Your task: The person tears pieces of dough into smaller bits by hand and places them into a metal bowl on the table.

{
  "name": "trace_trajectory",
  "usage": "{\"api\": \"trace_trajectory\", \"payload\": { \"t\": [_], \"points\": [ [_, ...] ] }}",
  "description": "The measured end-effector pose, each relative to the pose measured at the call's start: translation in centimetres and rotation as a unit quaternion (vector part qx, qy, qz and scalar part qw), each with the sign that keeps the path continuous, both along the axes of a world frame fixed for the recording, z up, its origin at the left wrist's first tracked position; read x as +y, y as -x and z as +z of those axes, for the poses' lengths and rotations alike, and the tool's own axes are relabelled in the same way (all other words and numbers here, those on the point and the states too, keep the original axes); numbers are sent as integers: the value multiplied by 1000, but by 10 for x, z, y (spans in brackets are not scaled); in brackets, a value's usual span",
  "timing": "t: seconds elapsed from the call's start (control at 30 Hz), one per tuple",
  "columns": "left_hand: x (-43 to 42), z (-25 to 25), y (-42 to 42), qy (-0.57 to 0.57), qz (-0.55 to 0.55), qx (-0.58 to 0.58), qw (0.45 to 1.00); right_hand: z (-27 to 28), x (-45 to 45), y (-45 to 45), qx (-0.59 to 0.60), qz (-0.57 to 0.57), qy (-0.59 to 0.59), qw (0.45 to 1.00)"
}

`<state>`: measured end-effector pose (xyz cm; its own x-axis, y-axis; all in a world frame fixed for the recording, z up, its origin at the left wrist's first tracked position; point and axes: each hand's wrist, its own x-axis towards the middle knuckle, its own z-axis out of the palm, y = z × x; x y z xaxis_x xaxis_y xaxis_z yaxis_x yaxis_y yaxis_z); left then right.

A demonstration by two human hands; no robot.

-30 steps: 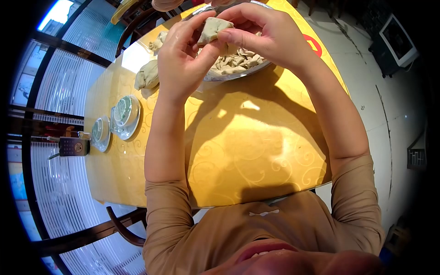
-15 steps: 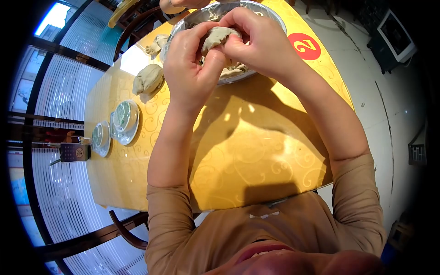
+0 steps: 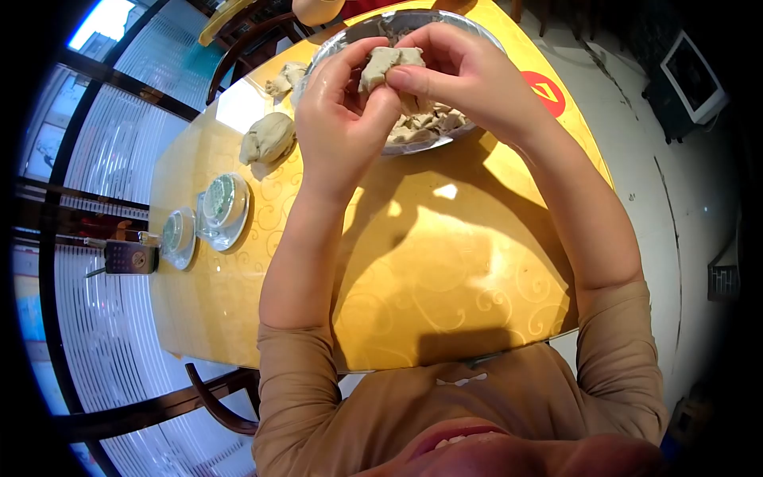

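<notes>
Over a large metal bowl (image 3: 413, 148), both hands grip one greyish lump of dough (image 3: 386, 65). My left hand (image 3: 338, 111) curls its fingers and thumb around the lump's left and lower side. On the other side my right hand (image 3: 469, 79) pinches it between thumb and bent fingers. Torn dough pieces (image 3: 429, 126) lie in the bowl below. A big smooth ball of dough (image 3: 269, 139) rests on the table left of my left hand, with a smaller rough dough piece (image 3: 286, 79) behind it.
The yellow patterned table (image 3: 445, 294) bears two wrapped dish sets (image 3: 225, 203) (image 3: 178, 234) at left. A dark box (image 3: 131, 257) stands by the window. A red round sign (image 3: 547, 94) is on the table's right. Part of another person (image 3: 318, 9) shows beyond the bowl.
The dough lump has turned in my fingers, and my right thumb now lies across its top. More torn pieces show in the bowl. The view has shifted slightly.
</notes>
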<state>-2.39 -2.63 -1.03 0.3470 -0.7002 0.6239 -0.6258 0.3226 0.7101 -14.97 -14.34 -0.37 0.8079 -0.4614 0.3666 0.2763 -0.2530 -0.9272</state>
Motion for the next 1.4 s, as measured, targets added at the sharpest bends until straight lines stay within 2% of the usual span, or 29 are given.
{"api": "trace_trajectory", "payload": {
  "t": [0.1,0.23,0.43,0.47,0.57,0.7,0.8,0.87,0.97,1.0,1.1,1.13,1.2,1.37,1.4],
  "points": [
    [-1,2,4,29,22,21,999,1,3,3,-10,-16,24,1000],
    [1,0,7,16,33,-66,997,1,9,3,46,-95,114,988],
    [2,5,9,31,22,-76,996,1,14,2,-13,-128,117,985],
    [2,5,7,25,28,-72,997,1,10,4,17,-106,99,989],
    [3,7,1,-1,-21,94,995,1,16,1,-35,-36,-49,998],
    [0,4,-1,11,33,60,998,-4,9,-4,32,-85,-9,996],
    [-3,4,7,43,-14,101,994,1,11,0,23,-92,25,995],
    [0,7,9,31,-1,80,996,0,6,0,20,-93,55,994],
    [2,7,4,47,-28,108,993,6,5,5,65,-77,45,994],
    [2,7,2,57,-46,129,989,4,5,5,33,-61,16,998],
    [4,14,6,69,-114,324,937,0,5,1,-54,-17,-78,995],
    [2,12,1,73,-110,350,927,1,6,1,-76,-4,-111,991],
    [1,13,-4,97,-106,370,918,-1,6,-2,-132,31,-175,975],
    [2,14,-28,178,-112,398,893,-1,-1,-5,-220,-20,-258,940],
    [3,14,-36,169,-85,375,907,1,-7,-2,-201,-36,-238,950]
  ]
}}
